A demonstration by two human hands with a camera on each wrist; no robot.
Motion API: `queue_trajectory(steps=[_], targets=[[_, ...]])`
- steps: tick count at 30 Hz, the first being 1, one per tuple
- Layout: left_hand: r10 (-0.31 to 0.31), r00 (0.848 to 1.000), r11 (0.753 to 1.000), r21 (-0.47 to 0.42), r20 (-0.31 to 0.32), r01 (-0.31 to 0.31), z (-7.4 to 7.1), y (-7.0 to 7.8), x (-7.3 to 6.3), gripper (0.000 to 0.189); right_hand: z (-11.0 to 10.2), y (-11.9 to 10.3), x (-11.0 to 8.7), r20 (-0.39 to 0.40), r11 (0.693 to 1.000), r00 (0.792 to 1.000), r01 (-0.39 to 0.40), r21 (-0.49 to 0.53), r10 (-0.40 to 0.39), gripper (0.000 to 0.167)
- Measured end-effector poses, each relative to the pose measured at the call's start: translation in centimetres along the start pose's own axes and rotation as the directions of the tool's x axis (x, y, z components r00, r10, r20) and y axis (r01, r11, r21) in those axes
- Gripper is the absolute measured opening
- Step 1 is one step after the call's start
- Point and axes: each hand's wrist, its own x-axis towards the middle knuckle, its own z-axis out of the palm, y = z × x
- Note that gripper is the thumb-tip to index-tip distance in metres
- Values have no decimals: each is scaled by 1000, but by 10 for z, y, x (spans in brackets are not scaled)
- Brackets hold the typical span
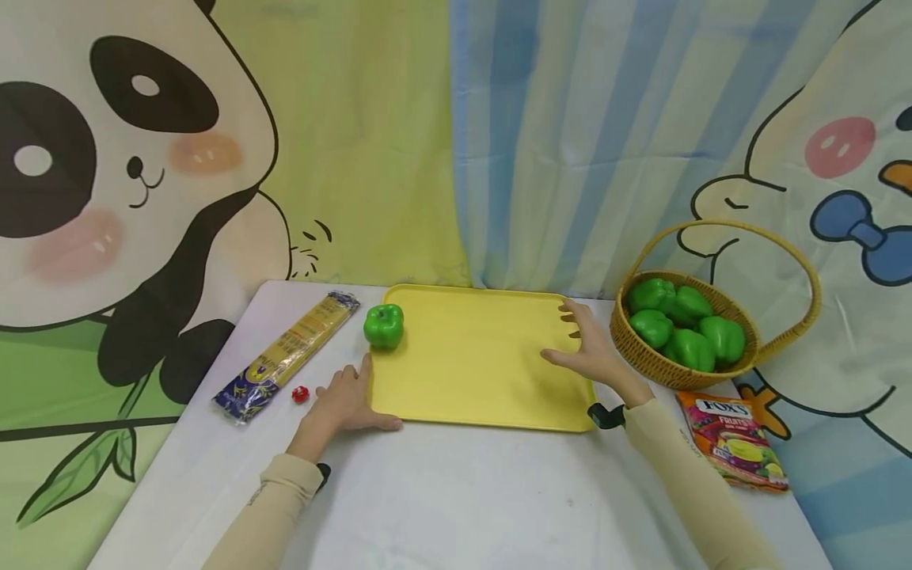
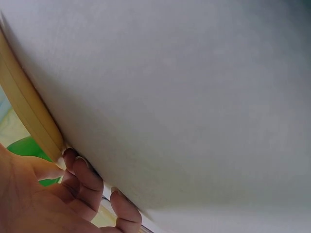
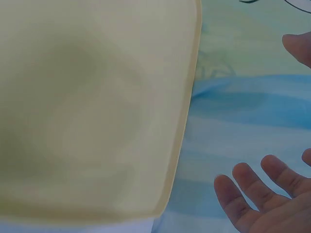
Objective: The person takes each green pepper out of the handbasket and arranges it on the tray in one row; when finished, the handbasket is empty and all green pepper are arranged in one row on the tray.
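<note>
A yellow tray (image 1: pixel 484 356) lies on the white table. My left hand (image 1: pixel 349 400) is at its front left corner, thumb along the front rim and forefinger up by the left rim. In the left wrist view the loosely bent fingers of that hand (image 2: pixel 82 194) rest low by the table, right at the tray's edge (image 2: pixel 29 102). A green bell pepper (image 1: pixel 384 326) stands at the tray's left rim, just beyond those fingertips. My right hand (image 1: pixel 587 348) hovers over the tray's right side, fingers spread and holding nothing.
On the left lie a long pack of dry noodles (image 1: pixel 288 356) and a small red wrapped candy (image 1: pixel 300 394). A wicker basket (image 1: pixel 641 360) of several green bell peppers stands at the right, with a Fox's candy bag (image 1: pixel 734 439) in front. A printed cloth (image 1: pixel 370 142) hangs behind.
</note>
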Motion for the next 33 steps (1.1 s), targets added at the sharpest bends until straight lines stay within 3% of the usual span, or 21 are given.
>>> queue_trajectory(steps=[13, 17, 33], targets=[[-8, 1000, 1000, -6, 10, 8, -2, 1, -2, 149, -40, 27, -36, -115, 995, 993, -44, -93, 33, 91], [-10, 1000, 1000, 0, 12, 10, -3, 2, -1, 150, -52, 32, -39, -143, 988, 989, -52, -145, 31, 92], [-12, 1000, 1000, 14, 16, 11, -2, 2, 0, 150, -90, 69, -43, -253, 979, 964, -126, -157, 84, 75]])
